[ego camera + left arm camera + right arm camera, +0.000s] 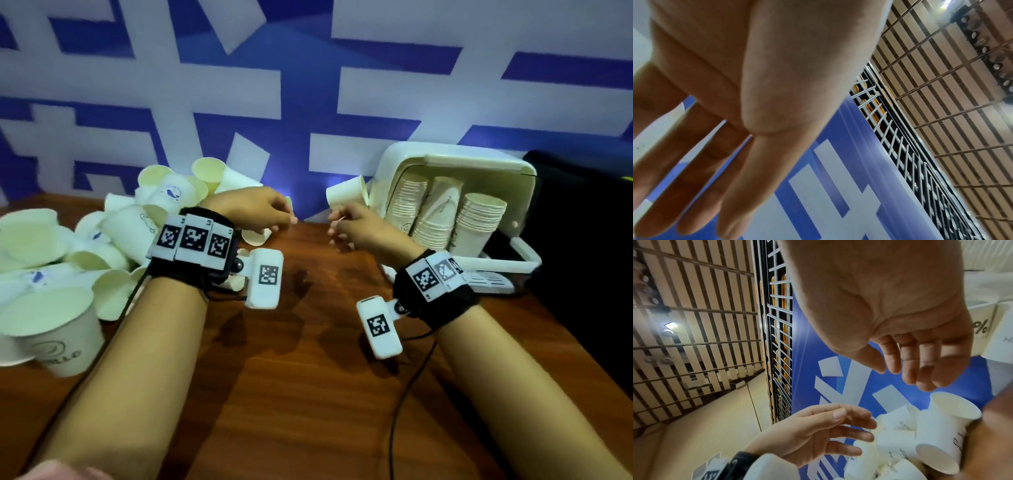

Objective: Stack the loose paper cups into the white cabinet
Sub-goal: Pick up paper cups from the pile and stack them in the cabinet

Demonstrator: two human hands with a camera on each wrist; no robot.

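- The left hand (256, 209) hovers above the wooden table (308, 394), just right of the heap of loose paper cups (113, 236). Its fingers are stretched out and slightly spread, holding nothing; the left wrist view shows them straight against the blue and white wall.
- The right hand (356, 222) hovers a little to the right of the left one, with a gap of bare table between them. Its fingers hang loosely bent and, in the right wrist view, nothing sits inside them.
- A single paper cup (346, 194) lies on its side just beyond the right hand, near the cabinet's left edge. Whether the hand touches it cannot be told from the head view.
- The white cabinet (455, 161) stands at the back right of the table, against the wall, tilted, with its front open.
- Inside it stand three stacks of nested cups (445, 216), side by side, their rims pointing up and forward.
- The heap of loose cups fills the left side of the table; most lie tipped over, some show a blue mark, and one cup (58, 329) stands upright nearest the camera.
- Both wrists wear black bands (191, 267) with white tags bearing black square codes, and a thin black cable (407, 387) trails from the right one.
- A dark box (582, 240) sits to the right of the cabinet.
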